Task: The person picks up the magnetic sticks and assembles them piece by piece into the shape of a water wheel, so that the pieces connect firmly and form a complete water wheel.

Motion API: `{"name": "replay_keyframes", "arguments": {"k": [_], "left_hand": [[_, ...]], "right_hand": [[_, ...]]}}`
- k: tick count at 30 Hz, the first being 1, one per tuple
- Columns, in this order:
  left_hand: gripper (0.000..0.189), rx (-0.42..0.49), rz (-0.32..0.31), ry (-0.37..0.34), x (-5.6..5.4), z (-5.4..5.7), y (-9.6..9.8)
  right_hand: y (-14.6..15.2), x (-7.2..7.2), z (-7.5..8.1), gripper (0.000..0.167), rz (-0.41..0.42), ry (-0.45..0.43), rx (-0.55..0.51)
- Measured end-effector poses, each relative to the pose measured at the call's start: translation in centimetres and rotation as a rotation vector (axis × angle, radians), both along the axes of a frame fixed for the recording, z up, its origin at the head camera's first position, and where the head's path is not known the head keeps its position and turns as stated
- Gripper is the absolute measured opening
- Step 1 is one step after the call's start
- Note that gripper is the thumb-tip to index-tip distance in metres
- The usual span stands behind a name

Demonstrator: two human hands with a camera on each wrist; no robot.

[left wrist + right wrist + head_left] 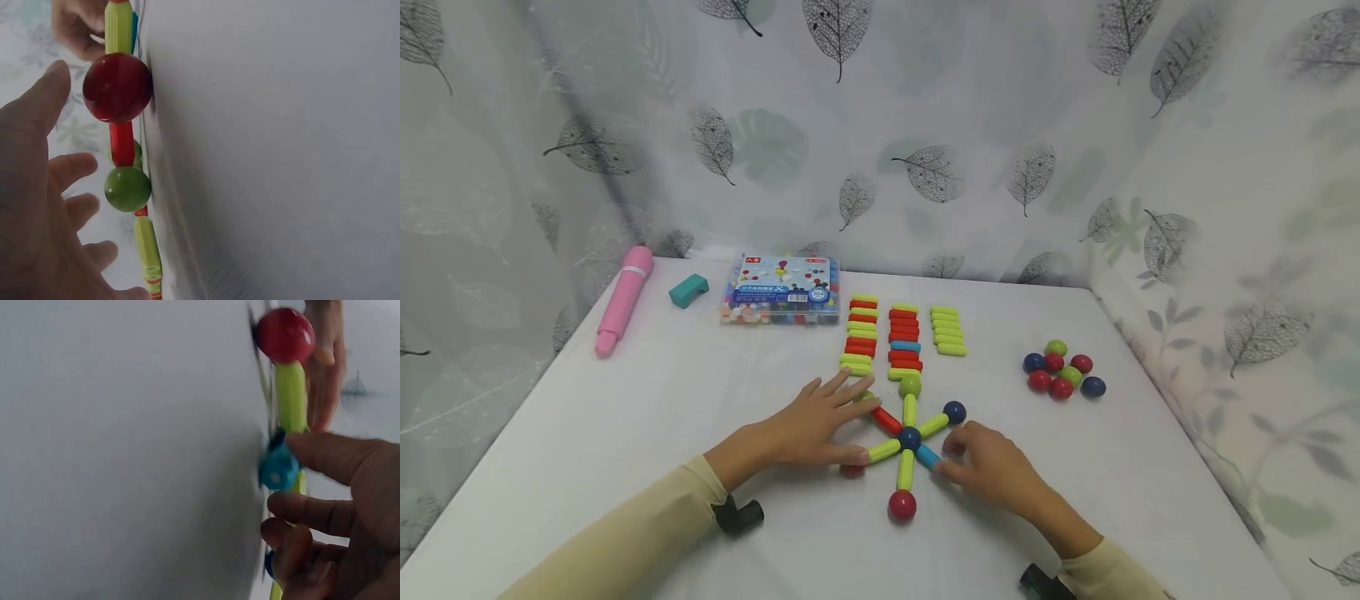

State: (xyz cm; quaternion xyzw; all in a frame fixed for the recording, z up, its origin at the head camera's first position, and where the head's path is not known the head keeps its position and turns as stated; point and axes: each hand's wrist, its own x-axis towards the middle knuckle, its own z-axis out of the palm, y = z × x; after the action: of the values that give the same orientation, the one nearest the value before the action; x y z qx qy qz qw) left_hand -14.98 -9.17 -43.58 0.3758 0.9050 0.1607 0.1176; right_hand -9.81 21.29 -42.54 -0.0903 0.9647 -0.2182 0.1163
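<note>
A star of plastic rods and balls lies on the white table, with a dark blue ball (pixel 910 438) at its centre. Yellow-green rods, a red rod (pixel 886 420) and a blue rod (pixel 928 457) radiate from it. Most rods end in a ball, among them a red ball (pixel 902 506) at the near side. My right hand (pixel 996 471) pinches the blue rod's outer end (pixel 278 469) between thumb and index finger; no ball sits there. My left hand (pixel 820 427) spreads its fingers over the star's left side, partly covering another red ball (pixel 117 87) and a green ball (pixel 128 189).
Behind the star lie columns of loose rods (pixel 904 337). Several loose balls (pixel 1061 388) sit at the right. Toward the back left are a clear box of parts (pixel 781 290), a teal block (pixel 688 290) and a pink stick-shaped object (pixel 624 302). A leaf-print curtain (pixel 880 125) hangs behind.
</note>
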Motion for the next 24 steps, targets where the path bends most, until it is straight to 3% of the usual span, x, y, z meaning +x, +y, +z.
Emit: {"name": "replay_keyframes", "arguments": {"k": [4,7,14,24], "left_hand": [[0.081,-0.061,-0.005,0.001,-0.2,0.1,0.3],[0.082,-0.096,0.019,0.027,0.4,0.1,0.3],[0.084,-0.107,0.045,0.073,2.0,-0.1,0.3],[0.083,-0.101,0.042,0.056,2.4,0.1,0.0]], "right_hand": [[-1.0,0.6,-0.1,0.019,0.055,0.038,0.093],[-0.8,0.5,0.2,0.017,0.070,0.069,0.117],[0.5,-0.1,0.8,0.013,0.102,0.114,0.090],[1.2,-0.2,0.7,0.017,0.100,0.102,0.036]]}}
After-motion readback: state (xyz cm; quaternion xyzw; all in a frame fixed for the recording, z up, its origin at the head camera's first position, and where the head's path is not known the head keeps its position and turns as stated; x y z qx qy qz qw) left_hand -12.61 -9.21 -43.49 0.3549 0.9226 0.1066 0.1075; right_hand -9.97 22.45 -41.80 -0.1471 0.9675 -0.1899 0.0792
